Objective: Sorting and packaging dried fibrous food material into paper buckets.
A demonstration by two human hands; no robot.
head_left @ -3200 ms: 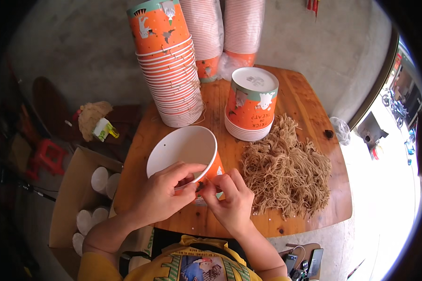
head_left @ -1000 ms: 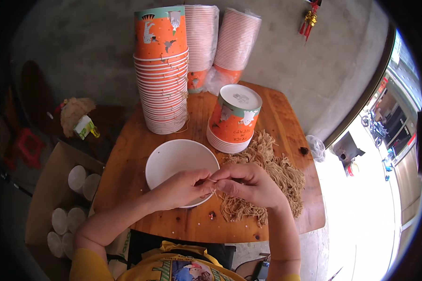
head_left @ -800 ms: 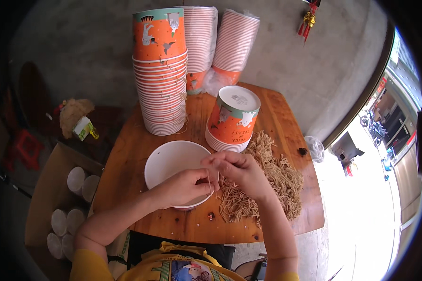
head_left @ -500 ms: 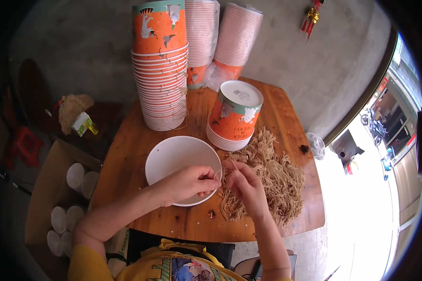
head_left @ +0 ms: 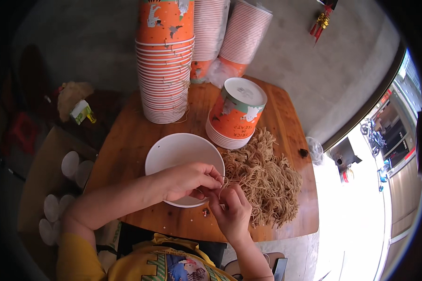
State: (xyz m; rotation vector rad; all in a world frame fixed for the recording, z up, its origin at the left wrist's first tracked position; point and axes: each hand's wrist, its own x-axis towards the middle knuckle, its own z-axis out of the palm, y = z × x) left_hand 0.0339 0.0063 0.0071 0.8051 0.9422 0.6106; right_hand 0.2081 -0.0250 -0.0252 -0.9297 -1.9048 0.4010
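A white-lined paper bucket [head_left: 173, 150] sits before me with its mouth towards me and a small dark hole near its rim. Over its right edge my left hand [head_left: 190, 181] is closed, thumb and fingertips pinching a thin tan string [head_left: 223, 178]. My right hand [head_left: 233, 208] is closed too, pinching the string close beside the left fingertips. The string's ends and any knot are too small to make out. Right of the bucket, just beyond my right hand, lies a loose heap of tan strings [head_left: 272, 182].
An upside-down stack of orange printed buckets [head_left: 232, 119] stands behind the heap. Taller bucket stacks [head_left: 165, 79] rise at the back, some wrapped in plastic [head_left: 246, 35]. At lower left a cardboard box [head_left: 37, 182] holds several white cups. Small bits lie near the wooden table's [head_left: 183, 222] front edge.
My hands have come together; the right hand has moved left and nearer to me, up against the left fingertips. The view has shifted slightly.
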